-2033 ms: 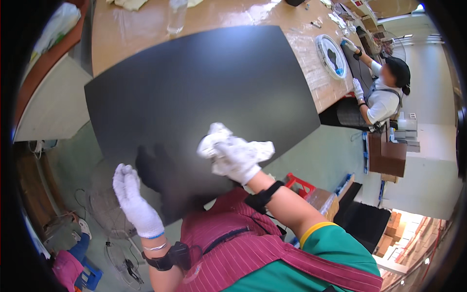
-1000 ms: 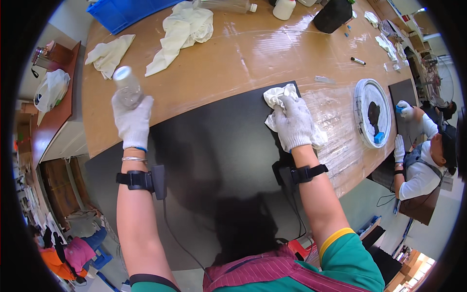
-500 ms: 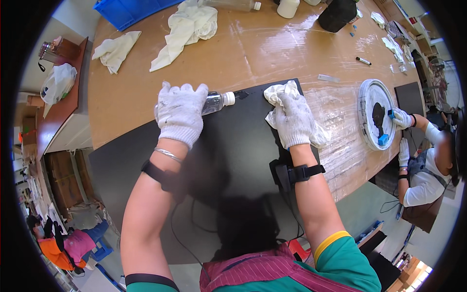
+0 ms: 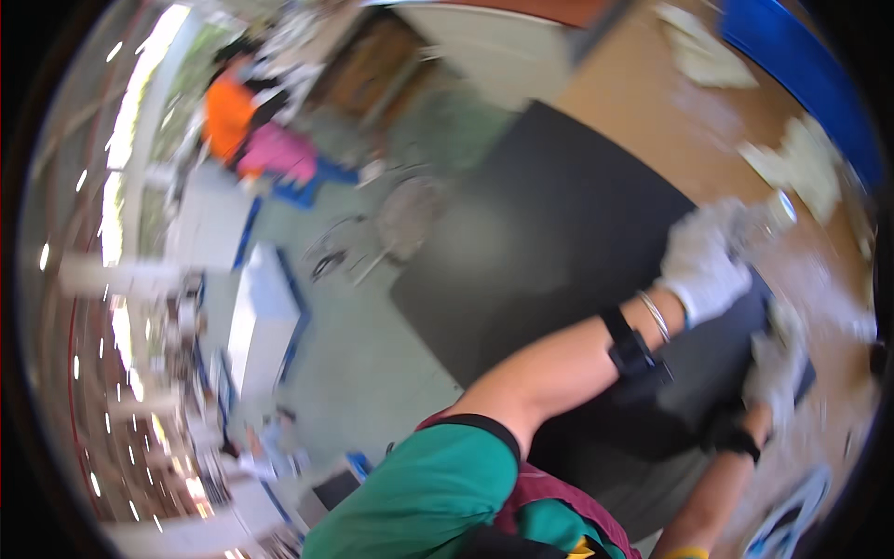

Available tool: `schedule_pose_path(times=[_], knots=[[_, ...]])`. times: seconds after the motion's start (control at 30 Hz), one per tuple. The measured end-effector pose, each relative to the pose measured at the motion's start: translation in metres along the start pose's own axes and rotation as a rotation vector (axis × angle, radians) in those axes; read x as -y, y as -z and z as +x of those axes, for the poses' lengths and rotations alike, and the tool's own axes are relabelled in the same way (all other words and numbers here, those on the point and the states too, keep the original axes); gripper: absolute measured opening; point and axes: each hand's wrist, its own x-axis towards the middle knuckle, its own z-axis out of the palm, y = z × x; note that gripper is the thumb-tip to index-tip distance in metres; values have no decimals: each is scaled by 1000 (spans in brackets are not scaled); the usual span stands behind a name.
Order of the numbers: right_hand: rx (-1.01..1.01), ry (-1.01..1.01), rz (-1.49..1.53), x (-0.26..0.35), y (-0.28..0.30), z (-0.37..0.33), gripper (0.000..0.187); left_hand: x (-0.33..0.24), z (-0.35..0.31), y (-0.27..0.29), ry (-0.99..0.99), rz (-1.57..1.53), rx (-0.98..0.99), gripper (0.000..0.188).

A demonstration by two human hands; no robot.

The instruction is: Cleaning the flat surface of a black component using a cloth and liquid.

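Note:
My left hand [image 4: 705,256], in a white knit glove, is closed around a clear plastic bottle [image 4: 756,225] with a white cap, above the far edge of a large black flat board [image 4: 577,252]. At the right, near the board's edge, is my gloved right hand [image 4: 775,368]. It is closed on a white cloth [image 4: 788,324], which is smeared by motion and partly hidden. Both forearms reach over the board from the lower edge, with a black strap on each wrist.
The board lies on a brown-topped table [image 4: 624,56]. Beyond the board lie white rags [image 4: 808,168] and a blue bin [image 4: 801,65]. A round white-rimmed thing [image 4: 792,512] sits at the lower right. Across the floor, a person in orange [image 4: 228,116] sits near white boxes [image 4: 256,317].
The view has swung to the left, blurring the picture and bringing the floor and seated person into it. Both hands keep their hold on bottle and cloth; the bottle now points away from the board.

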Motion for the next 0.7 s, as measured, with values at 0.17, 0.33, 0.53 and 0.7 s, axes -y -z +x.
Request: schedule_pose_path(times=[0.17,0.33,0.53,0.7], knots=[[-202,-313,112,-9,19,-14,44,18,-69,86,416,-498,130,73],[86,-169,220,67,-117,42,40,48,-110,184,775,-802,87,76],[254,-182,171,196,-260,14,34,94,-213,231,799,-910,-139,74],[261,327,-562,195,-313,-26,27,103,-266,271,968,-1230,-245,56]])
